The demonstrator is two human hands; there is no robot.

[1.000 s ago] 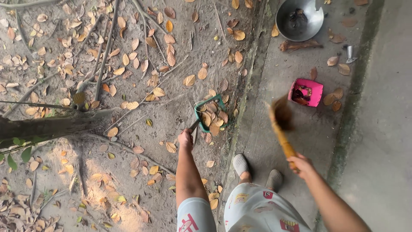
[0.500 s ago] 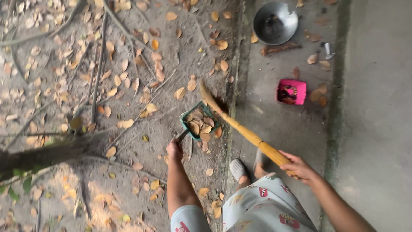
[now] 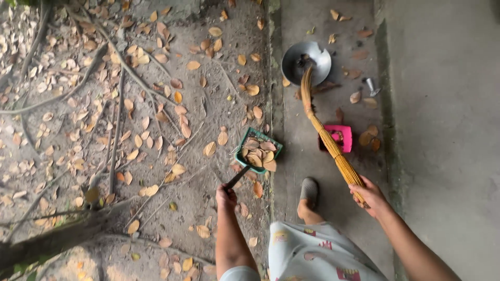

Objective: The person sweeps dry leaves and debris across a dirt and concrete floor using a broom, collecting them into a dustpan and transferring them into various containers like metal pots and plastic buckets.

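Bare concrete lies open to the right of the right hand [image 3: 371, 193] gripping the broom [image 3: 324, 130]; ahead of that grip, a pink container [image 3: 341, 136] and metal bowl [image 3: 306, 62] crowd the strip. Left of the left hand's [image 3: 225, 195] grip on the leaf-filled dustpan [image 3: 258, 152], twigs and a branch [image 3: 52, 240] clutter the dirt.

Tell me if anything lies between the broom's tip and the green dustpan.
Nothing solid does. The broom tip hangs by the metal bowl; between it and the dustpan is only bare concrete ledge and its raised edge.
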